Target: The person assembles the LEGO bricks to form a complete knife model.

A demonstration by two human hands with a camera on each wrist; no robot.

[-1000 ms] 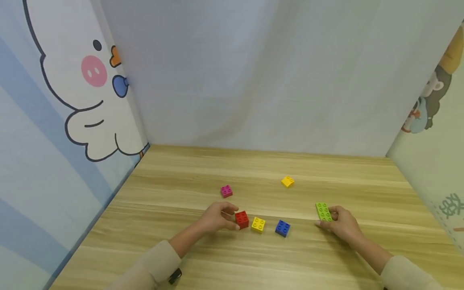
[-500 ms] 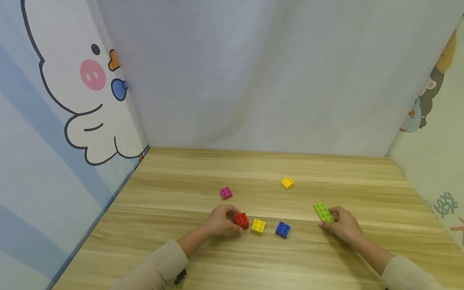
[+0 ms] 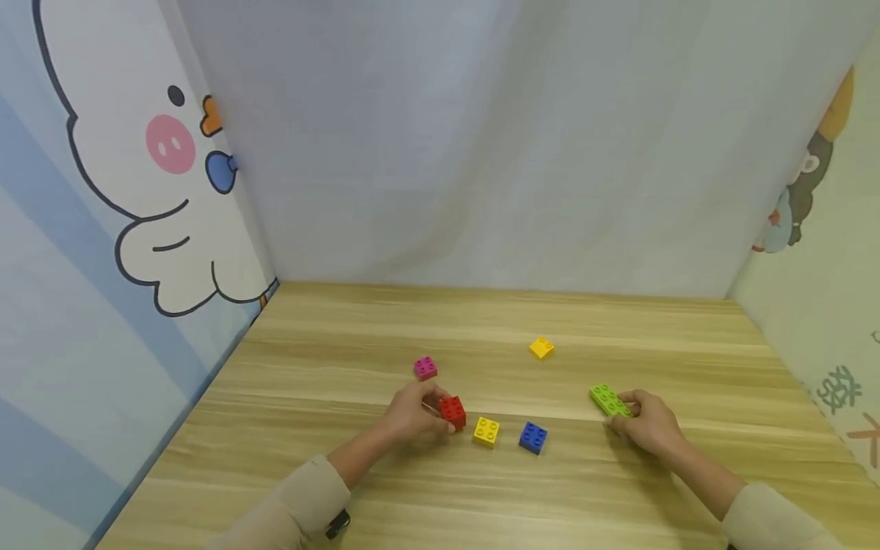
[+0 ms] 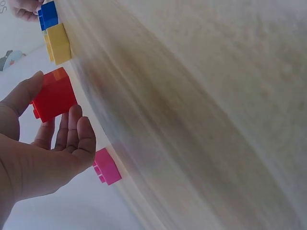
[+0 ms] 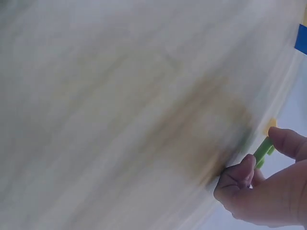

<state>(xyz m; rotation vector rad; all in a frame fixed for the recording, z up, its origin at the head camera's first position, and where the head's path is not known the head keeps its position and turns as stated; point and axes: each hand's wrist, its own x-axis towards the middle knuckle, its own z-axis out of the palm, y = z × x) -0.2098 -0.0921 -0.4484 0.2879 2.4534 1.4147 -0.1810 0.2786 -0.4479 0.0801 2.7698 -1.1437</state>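
On the left, my left hand (image 3: 417,412) pinches a red toy building brick (image 3: 452,412) between thumb and fingers. The left wrist view shows the thumb on one side of that red brick (image 4: 55,96) and the fingertips on the other. Farther right, my right hand (image 3: 646,420) holds a flat lime-green brick (image 3: 609,401) by its near end, studs up. Most of the green brick (image 5: 263,151) is hidden by fingers in the right wrist view. Just right of the red brick sits a yellow brick (image 3: 486,431), then a blue brick (image 3: 532,438).
A pink brick (image 3: 425,368) lies beyond the left hand, and an orange-yellow brick (image 3: 541,348) lies farther back. Everything rests on a wood-grain table (image 3: 344,321). A pale curtain (image 3: 481,153) hangs behind it, with printed sheets at both sides.
The left hand has closed around the red brick and moved it slightly away from the yellow one. The green brick has turned in the right hand, its far end swinging left.
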